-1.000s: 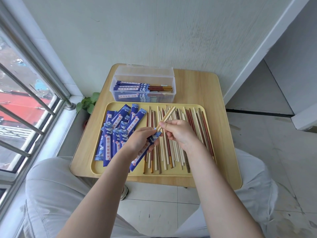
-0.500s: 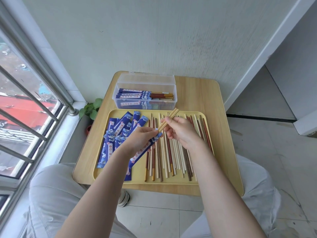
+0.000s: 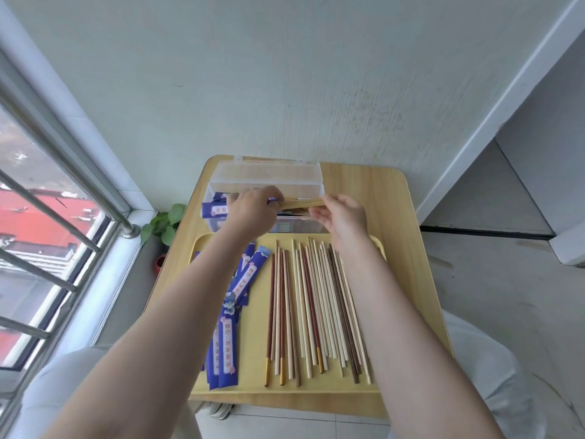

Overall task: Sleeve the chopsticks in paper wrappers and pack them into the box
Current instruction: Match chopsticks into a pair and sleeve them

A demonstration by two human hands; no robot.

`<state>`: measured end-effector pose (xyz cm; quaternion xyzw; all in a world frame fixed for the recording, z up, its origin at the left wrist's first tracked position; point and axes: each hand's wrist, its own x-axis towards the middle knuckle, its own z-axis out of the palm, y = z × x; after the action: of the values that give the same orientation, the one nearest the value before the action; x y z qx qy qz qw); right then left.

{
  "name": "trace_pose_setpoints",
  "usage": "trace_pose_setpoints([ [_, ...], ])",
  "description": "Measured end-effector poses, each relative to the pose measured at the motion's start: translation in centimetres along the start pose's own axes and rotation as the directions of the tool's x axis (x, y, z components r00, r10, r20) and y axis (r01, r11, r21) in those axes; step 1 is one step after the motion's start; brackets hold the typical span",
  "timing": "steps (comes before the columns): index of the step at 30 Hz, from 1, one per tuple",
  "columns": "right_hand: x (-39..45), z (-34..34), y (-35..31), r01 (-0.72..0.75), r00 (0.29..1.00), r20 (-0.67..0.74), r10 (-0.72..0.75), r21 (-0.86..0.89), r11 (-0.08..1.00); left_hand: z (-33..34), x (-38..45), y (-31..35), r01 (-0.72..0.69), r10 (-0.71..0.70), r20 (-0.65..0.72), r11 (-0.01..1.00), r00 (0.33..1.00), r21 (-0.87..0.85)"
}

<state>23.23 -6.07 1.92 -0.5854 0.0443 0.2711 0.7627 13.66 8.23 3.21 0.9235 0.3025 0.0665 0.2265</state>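
1. My left hand [image 3: 253, 210] grips the blue-sleeved chopstick pair [image 3: 300, 203] over the clear box [image 3: 269, 172], upper centre.
2. My right hand [image 3: 340, 217] pinches its bare ends.
3. Next: lower it in, release.

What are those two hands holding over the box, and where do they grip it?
A sleeved pair of chopsticks. The left hand grips the blue wrapper end; the right hand pinches the bare wooden end, above the box.
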Motion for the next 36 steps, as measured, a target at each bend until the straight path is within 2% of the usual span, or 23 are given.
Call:
trace_pose_setpoints([
  [4,2.2,0.8,0.3,0.066,0.996,-0.041,-0.076,-0.211,0.975,1.0,2.6,-0.7,-0.01,0.014,-0.041,0.995,0.999,0.097],
  [9,4.0,1.7,0.9,0.065,0.991,-0.096,-0.095,-0.276,0.959,1.9,4.2,-2.0,-0.025,0.035,-0.066,0.989,0.997,0.147],
  [12,4.5,2.3,1.2,0.057,0.986,-0.134,-0.104,-0.314,0.948,2.5,3.8,-2.7,0.057,-0.047,-0.101,0.994,0.994,0.098],
  [16,4.9,3.0,1.1,0.079,0.982,-0.124,-0.143,-0.418,0.905,3.0,3.2,-3.3,0.094,-0.089,-0.057,0.991,0.994,0.091],
  [17,5.1,3.0,1.2,0.102,0.978,-0.107,-0.18,-0.505,0.857,3.1,3.2,-3.4,0.091,-0.088,-0.043,0.991,0.995,0.099],
  [19,5.0,2.8,1.2,0.19,0.95,-0.047,-0.308,-0.697,0.692,3.2,3.1,-3.6,0.095,-0.094,-0.016,0.987,0.995,0.131],
  [20,4.7,2.7,1.1,0.245,0.924,0.007,-0.383,-0.778,0.578,3.3,3.0,-3.7,0.102,-0.102,-0.006,0.984,0.995,0.145],
  [22,4.1,2.4,1.0,0.346,0.852,0.18,-0.491,-0.898,0.272,3.5,2.8,-3.8,0.108,-0.109,0.0,0.981,0.994,0.159],
  [24,3.9,2.3,1.2,0.428,0.813,0.392,-0.43,-0.904,-0.015,3.8,2.8,-4.0,0.1,-0.102,0.002,0.978,0.995,0.182],
  [25,4.0,2.3,1.5,0.444,0.825,0.452,-0.34,-0.89,-0.105,3.9,2.9,-4.1,0.091,-0.095,0.011,0.976,0.995,0.199],
  [27,4.1,2.5,2.0,0.424,0.885,0.451,-0.114,-0.883,-0.202,4.0,3.0,-4.3,0.072,-0.081,0.036,0.973,0.996,0.219],
  [28,4.1,2.7,2.2,0.403,0.907,0.421,-0.035,-0.888,-0.22,4.0,3.0,-4.4,0.059,-0.073,0.05,0.97,0.996,0.234],
  [30,3.9,2.8,2.1,0.401,0.907,0.419,-0.04,-0.89,-0.216,3.8,2.9,-4.4,0.046,-0.064,0.067,0.97,0.996,0.237],
  [33,2.8,3.0,1.6,0.48,0.825,0.511,-0.241,-0.859,-0.178,3.1,2.1,-4.0,0.042,-0.034,-0.074,0.994,0.997,0.102],
  [35,1.5,3.1,1.7,0.552,0.761,0.55,-0.345,-0.828,-0.103,2.4,0.4,-3.5,0.06,-0.055,-0.203,0.998,0.978,0.014],
  [36,0.9,3.2,2.1,0.573,0.756,0.548,-0.359,-0.818,-0.042,2.1,-0.3,-3.2,0.101,-0.096,-0.205,0.995,0.974,0.012],
])
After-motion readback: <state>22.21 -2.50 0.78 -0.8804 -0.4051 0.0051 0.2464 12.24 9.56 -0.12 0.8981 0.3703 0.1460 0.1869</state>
